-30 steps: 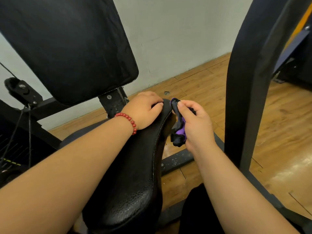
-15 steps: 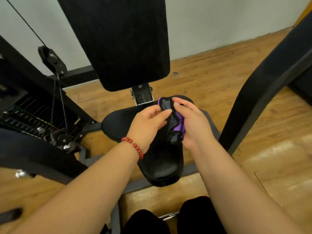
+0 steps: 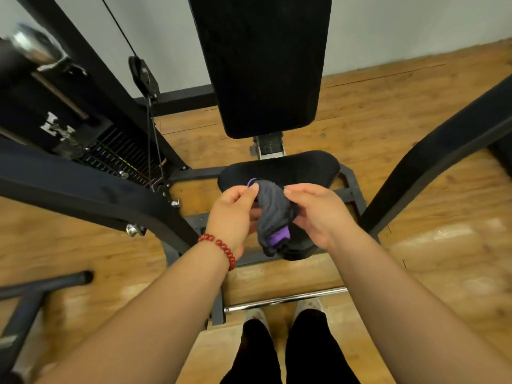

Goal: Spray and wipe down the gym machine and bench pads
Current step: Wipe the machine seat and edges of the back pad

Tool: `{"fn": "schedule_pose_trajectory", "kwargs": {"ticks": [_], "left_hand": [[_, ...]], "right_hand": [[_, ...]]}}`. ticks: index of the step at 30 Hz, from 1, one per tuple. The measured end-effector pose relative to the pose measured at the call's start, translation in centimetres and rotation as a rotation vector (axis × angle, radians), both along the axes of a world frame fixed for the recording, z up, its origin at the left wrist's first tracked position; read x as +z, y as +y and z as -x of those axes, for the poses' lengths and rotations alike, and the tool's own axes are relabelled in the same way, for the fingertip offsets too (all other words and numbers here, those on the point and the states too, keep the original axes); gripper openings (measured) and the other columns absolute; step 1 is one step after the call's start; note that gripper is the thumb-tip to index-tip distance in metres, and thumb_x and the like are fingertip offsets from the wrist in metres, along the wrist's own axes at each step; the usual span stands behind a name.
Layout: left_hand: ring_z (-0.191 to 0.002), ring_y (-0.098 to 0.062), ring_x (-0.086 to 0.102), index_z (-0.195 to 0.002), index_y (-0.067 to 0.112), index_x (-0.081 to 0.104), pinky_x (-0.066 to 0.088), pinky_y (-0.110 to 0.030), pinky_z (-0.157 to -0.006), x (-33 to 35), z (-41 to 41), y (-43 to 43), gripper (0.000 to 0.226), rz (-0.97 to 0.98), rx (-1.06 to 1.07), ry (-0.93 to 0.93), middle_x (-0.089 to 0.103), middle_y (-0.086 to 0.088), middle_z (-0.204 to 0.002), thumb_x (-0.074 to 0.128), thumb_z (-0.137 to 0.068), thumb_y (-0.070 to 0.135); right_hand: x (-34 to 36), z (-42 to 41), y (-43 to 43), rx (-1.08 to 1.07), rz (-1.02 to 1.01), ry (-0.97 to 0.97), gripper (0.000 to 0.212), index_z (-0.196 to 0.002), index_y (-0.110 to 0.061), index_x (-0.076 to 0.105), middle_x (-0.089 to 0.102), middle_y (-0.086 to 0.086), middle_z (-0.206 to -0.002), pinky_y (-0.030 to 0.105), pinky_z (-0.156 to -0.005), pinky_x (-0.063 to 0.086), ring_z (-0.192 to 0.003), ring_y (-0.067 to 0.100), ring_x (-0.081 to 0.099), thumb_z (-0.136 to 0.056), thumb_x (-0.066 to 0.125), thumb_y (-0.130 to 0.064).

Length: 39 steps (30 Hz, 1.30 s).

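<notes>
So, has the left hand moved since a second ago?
Yes. The left hand has come off the seat pad, where it rested, and now pinches the cloth towards the pad's near end.

Gym. Seated cable machine: back pad, seat pad, pulley, what looks like a weight stack; wood-plank floor.

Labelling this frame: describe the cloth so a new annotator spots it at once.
Find the tall black back pad at top centre; below it is the seat. Over the seat, the left hand and right hand hold a bunched cloth. It alone is soft grey with purple trim among black pads.
</notes>
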<state>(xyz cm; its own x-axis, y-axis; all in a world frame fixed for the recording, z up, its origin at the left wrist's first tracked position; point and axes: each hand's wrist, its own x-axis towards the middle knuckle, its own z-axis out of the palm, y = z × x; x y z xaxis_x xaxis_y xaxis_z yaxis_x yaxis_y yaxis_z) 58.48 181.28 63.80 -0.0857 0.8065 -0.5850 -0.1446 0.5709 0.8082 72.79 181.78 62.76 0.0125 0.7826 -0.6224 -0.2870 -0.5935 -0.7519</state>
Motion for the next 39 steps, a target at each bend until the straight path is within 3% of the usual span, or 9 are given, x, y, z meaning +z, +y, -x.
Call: {"fn": "schedule_pose_trajectory", "kwargs": {"ticks": [6,11,15,21,26,29,32,35,39], "left_hand": [[-0.109,-0.022,0.066,-0.118,0.015,0.063,0.053,-0.040,-0.094,2.6,0.2,-1.5,0.026,0.054,-0.139,-0.281,0.071,-0.007,-0.115,0.051,-0.099,0.029],[-0.103,-0.020,0.069,-0.114,0.015,0.065,0.059,-0.036,-0.080,3.0,0.1,-2.2,0.022,0.053,-0.137,-0.249,0.073,-0.005,-0.111,0.056,-0.097,0.025],[-0.098,-0.022,0.070,-0.104,0.012,0.068,0.059,-0.037,-0.081,2.7,-1.4,-2.2,0.015,0.028,0.037,-0.160,0.074,-0.008,-0.102,0.061,-0.094,0.020],[-0.106,-0.023,0.068,-0.128,0.012,0.057,0.054,-0.038,-0.089,-0.9,-4.5,-2.4,0.040,-0.024,0.413,-0.274,0.069,-0.010,-0.116,0.064,-0.090,0.024],[-0.107,-0.026,0.068,-0.125,0.020,0.060,0.055,-0.041,-0.089,-5.3,-6.1,-2.5,0.037,0.020,0.630,-0.472,0.069,-0.011,-0.118,0.051,-0.097,0.041],[-0.101,-0.024,0.069,-0.119,0.024,0.062,0.056,-0.041,-0.089,-8.3,-6.0,-2.3,0.031,0.060,0.751,-0.414,0.073,-0.006,-0.109,0.049,-0.098,0.044],[-0.097,-0.019,0.067,-0.102,0.032,0.063,0.054,-0.038,-0.085,-12.1,-4.7,-2.6,0.018,0.108,0.882,-0.230,0.071,0.003,-0.099,0.048,-0.100,0.041],[-0.111,-0.021,0.060,-0.123,0.031,0.059,0.048,-0.041,-0.099,-16.1,-3.3,-3.4,0.027,0.197,0.911,-0.117,0.063,0.002,-0.120,0.050,-0.099,0.039],[-0.105,-0.025,0.066,-0.135,0.023,0.053,0.053,-0.043,-0.093,-19.7,-4.2,-3.3,0.038,0.241,0.907,-0.301,0.066,-0.004,-0.122,0.056,-0.098,0.032]], "right_hand": [[2.9,1.4,-0.6,-0.104,-0.094,0.011,0.013,-0.091,-0.013,0.067,0.071,0.008,-0.101,0.033,-0.081,0.057,-0.096,0.023,0.067,-0.098,0.056,-0.011],[3.8,-0.1,0.1,0.031,-0.229,-0.282,0.010,-0.094,-0.027,0.064,0.068,-0.002,-0.104,0.033,-0.089,0.054,-0.103,0.017,0.063,-0.098,0.056,-0.023],[4.1,-1.0,0.9,0.321,-0.416,-0.441,0.011,-0.092,-0.043,0.063,0.066,-0.020,-0.093,0.026,-0.084,0.054,-0.091,-0.001,0.062,-0.096,0.058,-0.033],[0.6,-1.0,2.0,0.480,-0.245,-0.241,0.017,-0.093,-0.035,0.073,0.073,-0.011,-0.101,0.038,-0.095,0.054,-0.101,0.008,0.067,-0.096,0.060,-0.026],[-3.3,-0.5,2.4,0.603,-0.211,-0.224,0.016,-0.099,-0.034,0.072,0.072,-0.015,-0.095,0.028,-0.086,0.056,-0.091,0.002,0.068,-0.098,0.056,-0.029],[-5.8,-0.4,2.7,0.678,-0.274,-0.328,0.019,-0.091,-0.037,0.069,0.070,-0.017,-0.088,0.016,-0.073,0.053,-0.085,-0.002,0.065,-0.099,0.053,-0.029],[-9.0,-0.1,3.4,0.751,-0.362,-0.490,0.016,-0.098,-0.032,0.067,0.067,-0.016,-0.094,0.019,-0.080,0.050,-0.091,0.001,0.062,-0.099,0.052,-0.029],[-12.3,-0.1,4.4,0.869,-0.453,-0.630,0.016,-0.109,-0.028,0.066,0.062,-0.016,-0.104,0.014,-0.079,0.044,-0.098,0.000,0.056,-0.099,0.052,-0.030],[-15.9,0.6,5.4,1.088,-0.807,-0.986,0.025,-0.121,-0.025,0.064,0.056,-0.008,-0.128,0.031,-0.104,0.038,-0.123,0.012,0.046,-0.098,0.054,-0.030]]}}
